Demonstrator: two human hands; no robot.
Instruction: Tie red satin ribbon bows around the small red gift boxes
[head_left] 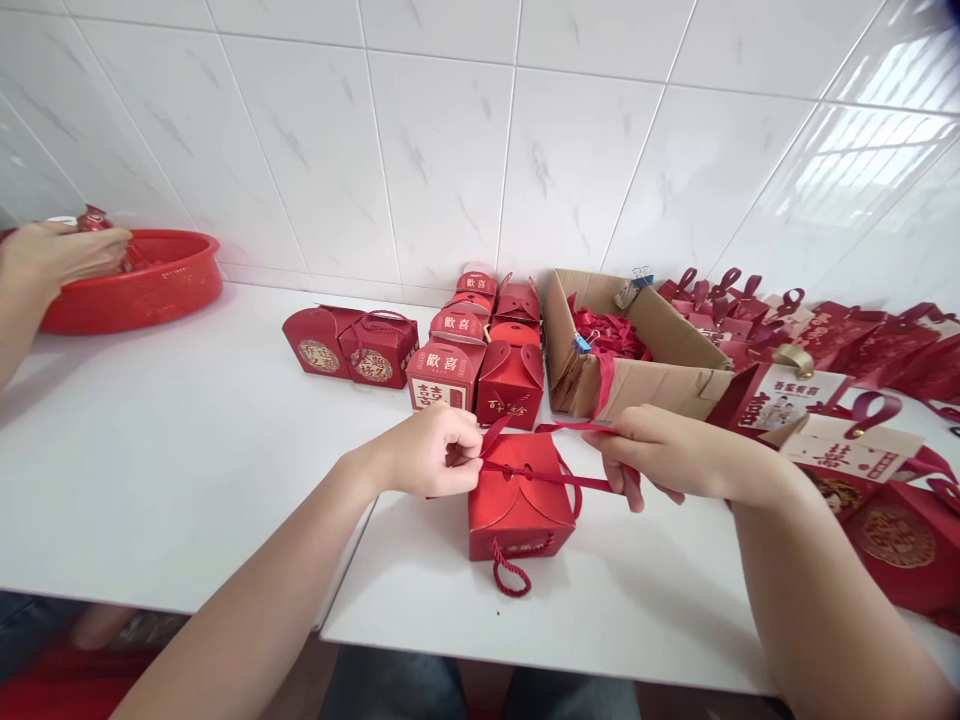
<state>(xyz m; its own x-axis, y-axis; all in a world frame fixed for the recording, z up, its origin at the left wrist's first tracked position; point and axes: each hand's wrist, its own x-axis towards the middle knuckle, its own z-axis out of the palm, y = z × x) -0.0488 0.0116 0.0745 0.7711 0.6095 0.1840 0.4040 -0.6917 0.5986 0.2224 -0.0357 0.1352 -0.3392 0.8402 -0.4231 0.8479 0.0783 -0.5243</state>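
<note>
A red gift box [517,505] with a folded petal top sits on the white table in front of me. A dark red ribbon [555,476] runs across its top through the holes there. At the box's upper left, my left hand [431,450] is closed on one part of the ribbon. My right hand [637,455], off to the right, grips the other end, and the ribbon is stretched between the two hands. A twisted red cord loop [511,575] hangs at the box's front.
Behind stand several small red boxes [511,375] and a cardboard carton [645,385] of red ribbons. Many finished-looking red boxes [900,540] crowd the right side. At far left, another person's hands [67,255] are over a red basin [165,280]. A tiled wall [450,150] closes the back.
</note>
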